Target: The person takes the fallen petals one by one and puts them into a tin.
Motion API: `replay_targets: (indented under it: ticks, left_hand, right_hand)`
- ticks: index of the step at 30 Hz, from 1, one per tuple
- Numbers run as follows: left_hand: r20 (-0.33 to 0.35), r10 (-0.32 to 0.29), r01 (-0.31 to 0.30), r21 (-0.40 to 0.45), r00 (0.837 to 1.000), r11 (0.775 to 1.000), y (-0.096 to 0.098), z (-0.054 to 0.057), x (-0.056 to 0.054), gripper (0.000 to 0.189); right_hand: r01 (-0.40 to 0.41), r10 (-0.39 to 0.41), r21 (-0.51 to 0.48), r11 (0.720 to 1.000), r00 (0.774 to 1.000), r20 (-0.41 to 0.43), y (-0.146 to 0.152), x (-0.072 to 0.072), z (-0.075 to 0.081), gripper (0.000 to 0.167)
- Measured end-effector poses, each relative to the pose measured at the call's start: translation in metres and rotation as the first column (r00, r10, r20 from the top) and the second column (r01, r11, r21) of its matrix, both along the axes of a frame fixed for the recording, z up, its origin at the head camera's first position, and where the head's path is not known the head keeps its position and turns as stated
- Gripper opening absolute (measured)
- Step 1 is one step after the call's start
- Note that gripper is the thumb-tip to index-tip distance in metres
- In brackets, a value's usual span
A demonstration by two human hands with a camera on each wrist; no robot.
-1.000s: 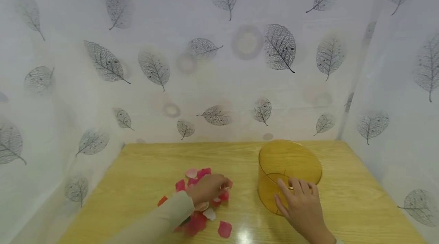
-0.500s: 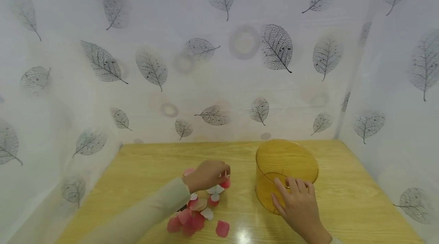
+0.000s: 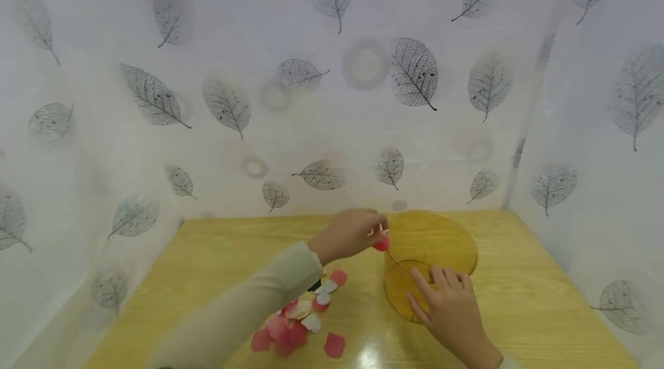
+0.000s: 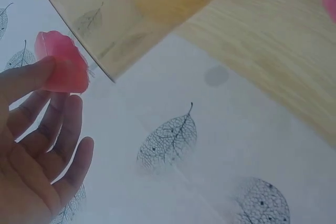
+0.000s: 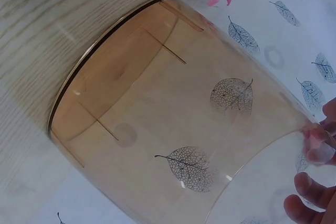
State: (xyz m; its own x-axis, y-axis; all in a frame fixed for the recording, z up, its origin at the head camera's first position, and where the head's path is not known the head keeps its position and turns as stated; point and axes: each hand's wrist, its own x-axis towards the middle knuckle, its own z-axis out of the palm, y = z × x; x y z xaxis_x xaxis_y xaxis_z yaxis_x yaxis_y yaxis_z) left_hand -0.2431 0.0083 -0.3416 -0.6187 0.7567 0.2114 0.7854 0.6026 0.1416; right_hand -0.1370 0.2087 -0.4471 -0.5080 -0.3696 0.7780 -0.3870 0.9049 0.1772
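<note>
My left hand pinches a deep pink artificial flower petal between thumb and fingers, beside the left rim of a see-through amber round container. In the left wrist view, the petal is cupped and sits just outside the container's edge; the other fingers are loosely bent. My right hand holds the container's near rim, thumb and fingers on it. The right wrist view shows fingertips at the rim and the container's wall. The container stands upright on the table.
Several pink, red and white petals lie in a loose pile left of the container, partly under my left sleeve. One pink petal lies apart. Leaf-patterned sheeting walls the wooden table behind and at the sides.
My left hand has lifted off the petal pile and moved right and away to the container's rim, carrying a pink petal. My right hand stays on the container.
</note>
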Motion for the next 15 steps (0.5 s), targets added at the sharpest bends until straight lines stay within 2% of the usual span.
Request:
replay_targets:
  ticks: [5,9,15]
  left_hand:
    - [-0.047,-0.007,0.006,-0.033,0.999,0.999,0.028,-0.002,-0.011,0.017]
    - [-0.065,-0.002,-0.003,-0.068,0.998,0.998,0.046,-0.010,-0.019,0.017]
    - [-0.089,-0.013,0.003,-0.109,0.996,0.994,0.061,-0.023,-0.022,0.016]
  right_hand:
    - [0.013,-0.013,0.002,1.000,1.000,-0.005,0.001,0.000,-0.001,0.054]
    - [0.017,-0.017,-0.002,1.000,1.000,-0.002,0.001,0.000,-0.002,0.054]
    - [0.019,-0.019,-0.006,1.000,1.000,-0.001,-0.001,0.001,-0.002,0.053]
